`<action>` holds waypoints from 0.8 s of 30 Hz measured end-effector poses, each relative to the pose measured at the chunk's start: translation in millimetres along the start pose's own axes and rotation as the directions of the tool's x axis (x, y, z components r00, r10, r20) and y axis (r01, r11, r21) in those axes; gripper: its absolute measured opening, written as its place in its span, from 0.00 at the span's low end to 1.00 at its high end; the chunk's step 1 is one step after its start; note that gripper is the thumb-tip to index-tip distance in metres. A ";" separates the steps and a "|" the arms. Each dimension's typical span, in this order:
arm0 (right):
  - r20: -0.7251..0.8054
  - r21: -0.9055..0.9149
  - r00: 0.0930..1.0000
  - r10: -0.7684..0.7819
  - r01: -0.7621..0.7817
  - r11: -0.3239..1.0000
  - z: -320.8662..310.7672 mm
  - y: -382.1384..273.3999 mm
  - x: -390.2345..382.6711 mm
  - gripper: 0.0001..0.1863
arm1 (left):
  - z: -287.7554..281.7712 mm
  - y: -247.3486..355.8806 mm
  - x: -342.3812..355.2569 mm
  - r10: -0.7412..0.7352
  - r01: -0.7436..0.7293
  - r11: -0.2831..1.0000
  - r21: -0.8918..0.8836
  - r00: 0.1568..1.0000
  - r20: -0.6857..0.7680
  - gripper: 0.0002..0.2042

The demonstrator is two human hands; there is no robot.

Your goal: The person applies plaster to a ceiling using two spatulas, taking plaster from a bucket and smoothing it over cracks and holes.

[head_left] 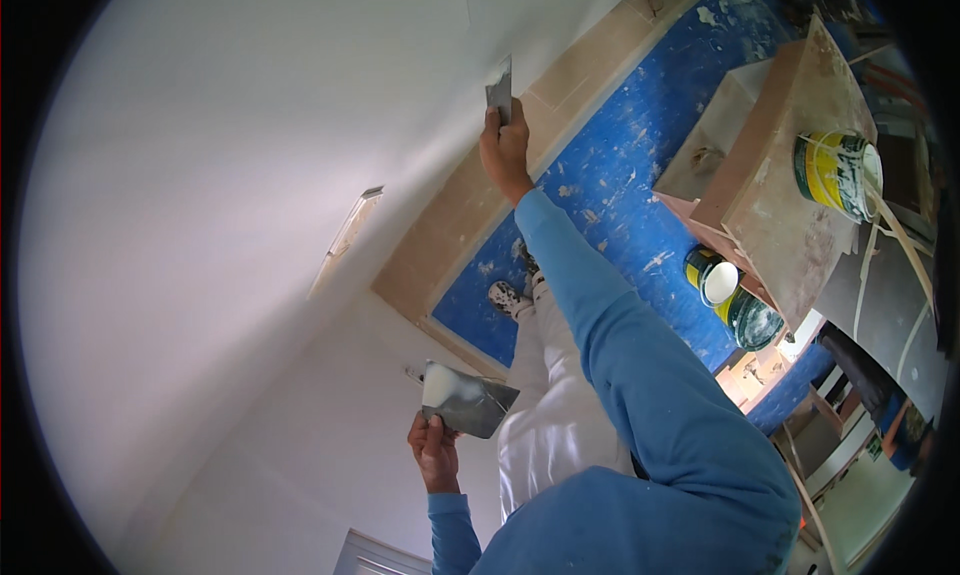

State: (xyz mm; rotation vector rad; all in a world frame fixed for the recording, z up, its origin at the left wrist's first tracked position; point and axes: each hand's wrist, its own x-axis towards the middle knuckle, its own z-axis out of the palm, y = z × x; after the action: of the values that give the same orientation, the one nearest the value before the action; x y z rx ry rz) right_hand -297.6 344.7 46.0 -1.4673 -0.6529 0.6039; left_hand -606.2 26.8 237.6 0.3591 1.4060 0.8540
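Note:
My right hand is raised beside the white wall, closed on the handle of a narrow grey putty knife with white material on its blade. Lower down, my left hand grips a wide grey filling blade that carries a patch of white compound. A narrow rectangular opening or recess shows in the wall between the two hands, left of them. Below them are my white-trousered legs and paint-spotted shoes.
Beige skirting strip borders a paint-spotted blue floor covering. At right, a wooden box-like stand holds a paint bucket; two more buckets stand below it. What looks like part of another person is at the lower right.

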 end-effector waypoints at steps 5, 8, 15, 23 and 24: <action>-0.085 -0.333 0.919 -0.384 0.337 0.880 61.0 -9.3 4.5 0.21 | -0.2 0.2 0.5 0.032 -0.032 0.999 0.002 0.999 -0.034 0.12; 0.213 -0.168 0.942 -0.259 0.297 0.940 61.1 -26.8 -61.9 0.20 | -1.8 -6.3 -2.1 0.066 -0.068 0.997 -0.022 0.994 -0.084 0.12; 0.169 0.113 0.790 0.589 -0.610 0.784 -20.9 26.0 -67.4 0.12 | 28.5 12.5 2.4 0.066 -0.067 0.997 -0.043 0.997 -0.032 0.10; 0.331 0.521 0.687 0.647 -0.705 0.481 -56.0 75.1 41.7 0.12 | 21.3 -11.5 4.3 0.026 -0.028 0.999 -0.033 0.997 -0.071 0.09; 0.339 0.560 0.689 0.640 -0.695 0.451 -51.1 72.3 49.6 0.12 | 24.8 -10.9 4.3 0.024 -0.026 0.999 -0.029 0.997 -0.074 0.09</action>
State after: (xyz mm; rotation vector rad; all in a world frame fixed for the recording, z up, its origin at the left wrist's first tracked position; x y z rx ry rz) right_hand -224.6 346.6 -24.6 -0.9609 0.1711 1.3739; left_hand -579.5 29.0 231.4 0.3260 1.4579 0.9157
